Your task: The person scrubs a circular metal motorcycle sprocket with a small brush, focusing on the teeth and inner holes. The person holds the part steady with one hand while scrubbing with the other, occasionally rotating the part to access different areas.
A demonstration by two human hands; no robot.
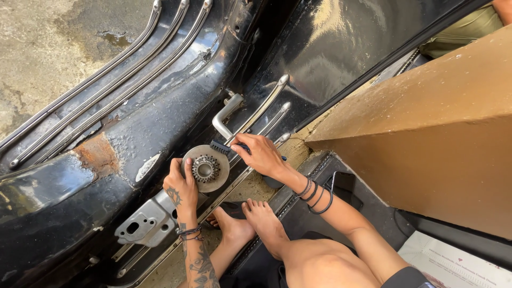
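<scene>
My left hand (180, 185) grips the rim of a round metal disc (214, 178) with a toothed gear hub (206, 168) at its centre, holding it against a black scooter body (160, 106). My right hand (260, 153) holds a small black brush (220, 148) with its bristles at the disc's upper edge. Both wrists carry dark bands. My bare feet (250, 224) rest just below the hands.
Chrome trim strips (106, 74) run along the black body panel, with a rust patch (97, 154) at left. A bent chrome lever (225, 114) stands above the disc. A grey metal bracket (143, 224) lies at lower left. A brown box (426, 138) fills the right; a phone (344, 184) lies below it.
</scene>
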